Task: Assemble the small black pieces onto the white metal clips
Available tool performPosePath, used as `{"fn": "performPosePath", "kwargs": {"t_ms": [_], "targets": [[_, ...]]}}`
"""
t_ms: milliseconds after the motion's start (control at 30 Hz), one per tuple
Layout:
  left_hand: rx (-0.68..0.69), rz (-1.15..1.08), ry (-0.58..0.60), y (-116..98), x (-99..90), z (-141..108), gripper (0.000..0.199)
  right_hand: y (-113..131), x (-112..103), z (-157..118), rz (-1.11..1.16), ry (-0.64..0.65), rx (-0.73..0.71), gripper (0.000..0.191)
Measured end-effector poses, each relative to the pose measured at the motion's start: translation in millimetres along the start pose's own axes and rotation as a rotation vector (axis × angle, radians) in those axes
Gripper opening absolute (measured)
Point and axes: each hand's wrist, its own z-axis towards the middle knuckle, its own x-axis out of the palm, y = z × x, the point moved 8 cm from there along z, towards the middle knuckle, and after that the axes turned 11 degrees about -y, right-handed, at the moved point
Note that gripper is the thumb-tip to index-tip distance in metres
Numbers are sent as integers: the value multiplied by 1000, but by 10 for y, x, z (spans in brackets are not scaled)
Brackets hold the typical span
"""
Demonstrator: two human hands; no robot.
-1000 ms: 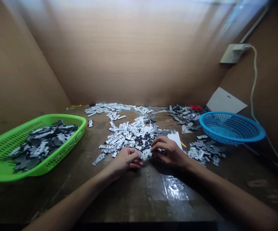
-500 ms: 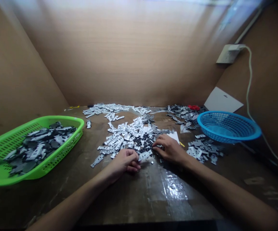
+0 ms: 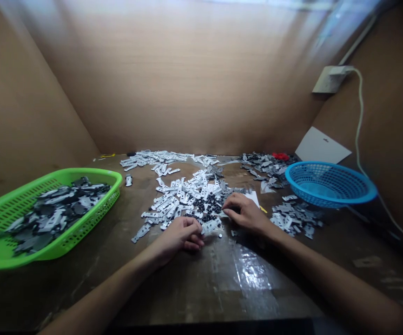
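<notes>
My left hand (image 3: 186, 234) rests at the near edge of the pile, fingers curled and thumb pressed to the forefinger, closed on a flat light-grey piece (image 3: 209, 226) that sticks out at the fingertips. My right hand (image 3: 243, 211) is at the right side of a heap of small black parts (image 3: 208, 205), thumb and forefinger drawn together; whatever they pinch is too small to make out. Many long, flat white pieces with holes (image 3: 168, 204) lie around the black parts. A small round piece (image 3: 220, 236) sits on the table between my hands.
At left stands a green basket (image 3: 114, 186) filled with grey and black pieces. A blue basket (image 3: 368, 186) is at right, near a grey pile (image 3: 293, 216). Further piles (image 3: 159, 158) lie along the back wall, with a red item (image 3: 280, 157). A white cable (image 3: 360, 111) hangs at right.
My right hand has lifted slightly from the small black parts, its thumb and forefinger closer together. My left hand has stayed in place.
</notes>
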Motion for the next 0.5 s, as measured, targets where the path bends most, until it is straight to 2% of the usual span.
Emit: {"fn": "performPosePath", "kwargs": {"t_ms": [167, 233, 500], "targets": [[-3, -4, 4, -12, 4, -11, 20, -189, -20, 20, 284, -6, 276, 16], [-8, -2, -3, -15, 2, -15, 21, -210, -19, 15, 368, -12, 341, 21], [-7, 2, -1, -36, 5, -33, 21, -98, -49, 7, 291, -53, 307, 19]]}}
